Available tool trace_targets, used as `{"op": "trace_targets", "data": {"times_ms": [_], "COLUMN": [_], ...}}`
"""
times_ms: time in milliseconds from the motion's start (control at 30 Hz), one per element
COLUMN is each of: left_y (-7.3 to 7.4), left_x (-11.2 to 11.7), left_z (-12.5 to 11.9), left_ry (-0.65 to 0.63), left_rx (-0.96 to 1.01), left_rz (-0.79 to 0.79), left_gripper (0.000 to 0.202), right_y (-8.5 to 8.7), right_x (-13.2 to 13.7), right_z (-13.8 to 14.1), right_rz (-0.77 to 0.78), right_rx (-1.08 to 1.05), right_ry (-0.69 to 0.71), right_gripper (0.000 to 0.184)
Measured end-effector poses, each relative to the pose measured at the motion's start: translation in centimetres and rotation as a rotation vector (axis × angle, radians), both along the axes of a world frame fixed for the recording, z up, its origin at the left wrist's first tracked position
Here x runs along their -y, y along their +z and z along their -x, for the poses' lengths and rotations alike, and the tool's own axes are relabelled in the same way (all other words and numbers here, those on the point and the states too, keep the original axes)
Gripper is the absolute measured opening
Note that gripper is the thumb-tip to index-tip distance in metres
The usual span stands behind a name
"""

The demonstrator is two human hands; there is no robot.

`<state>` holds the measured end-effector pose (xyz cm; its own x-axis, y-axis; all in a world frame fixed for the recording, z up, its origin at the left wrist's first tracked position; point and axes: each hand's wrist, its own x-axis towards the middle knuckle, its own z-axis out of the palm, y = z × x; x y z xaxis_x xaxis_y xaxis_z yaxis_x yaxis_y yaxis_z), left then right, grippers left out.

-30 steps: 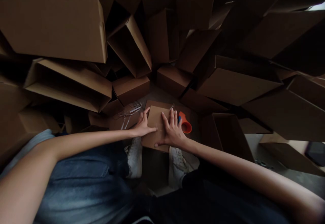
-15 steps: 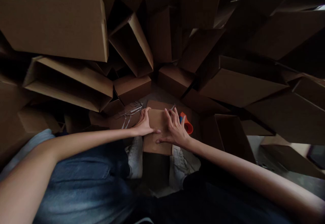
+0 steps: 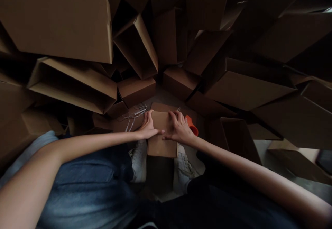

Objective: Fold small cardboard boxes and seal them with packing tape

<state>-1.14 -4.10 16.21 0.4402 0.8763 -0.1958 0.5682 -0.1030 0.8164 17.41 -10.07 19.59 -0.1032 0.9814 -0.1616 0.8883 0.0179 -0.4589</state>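
Cardboard cartons (image 3: pixel 72 87) crowd in from every side, tumbled around a small patch of grey concrete floor (image 3: pixel 166 95), and dead centre you've got a flat brown cardboard panel (image 3: pixel 162 148). It's lying on a larger carton (image 3: pixel 162 107) right in front of your feet, though from this angle you can't tell whether it's a separate piece or a closed flap.

Your left hand (image 3: pixel 147 127) comes in from eight o'clock, palm down, thumb spread wide towards twelve, fingers stretched flat onto the panel. Your right hand (image 3: pixel 178 128) arrives from four o'clock, fingers fanned towards twelve, thumb lying low and almost meeting the left fingertips. Neither hand is pinching anything. Both are open and pressing flat, and that looks like a way of pinning the panel evenly from two sides so it can't slide on the carton beneath.

Just past your right hand, around two o'clock, there's an orange plastic object (image 3: pixel 192 126), too hidden to name for sure. Out at ten o'clock, a tangle of white plastic strapping (image 3: pixel 135 114) lies on the cardboard. Down at six o'clock, your white sneakers (image 3: pixel 138 161) stand either side of a dark gap, and at three o'clock an open carton (image 3: pixel 234 139) sits tilted against the pile.
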Motion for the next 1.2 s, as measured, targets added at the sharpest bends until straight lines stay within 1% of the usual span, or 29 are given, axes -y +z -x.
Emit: {"op": "trace_targets", "data": {"times_ms": [133,233,467,600,767,967,1200], "left_y": [0.0,0.0,-0.5,-0.5,-0.5,-0.6,-0.6], "left_x": [0.1,0.2,-0.5,-0.8,-0.7,-0.9,-1.1], "left_z": [0.0,0.0,0.3,0.4,0.5,0.6,0.7], "left_ry": [-0.016,-0.037,-0.105,-0.109,-0.12,-0.15,-0.151], "left_rx": [-0.003,-0.035,-0.053,-0.077,-0.097,-0.114,-0.095], "left_rz": [-0.006,-0.013,-0.054,-0.037,-0.049,-0.069,-0.093], "left_gripper": [0.105,0.105,0.114,0.117,0.116,0.114,0.114], "right_y": [0.2,0.4,0.9,1.0,1.1,0.9,1.2], "right_x": [0.0,0.2,0.2,0.2,0.3,0.0,-0.6], "right_z": [-0.3,-0.4,-0.7,-0.9,-0.7,0.0,-0.4], "right_rz": [0.044,0.07,0.112,0.111,0.113,0.127,0.129], "right_rx": [-0.018,-0.02,-0.041,-0.029,0.0,-0.005,0.014], "right_ry": [-0.034,-0.043,-0.036,-0.031,-0.056,-0.07,-0.014], "right_gripper": [0.106,0.104,0.105,0.105,0.102,0.109,0.109]}}
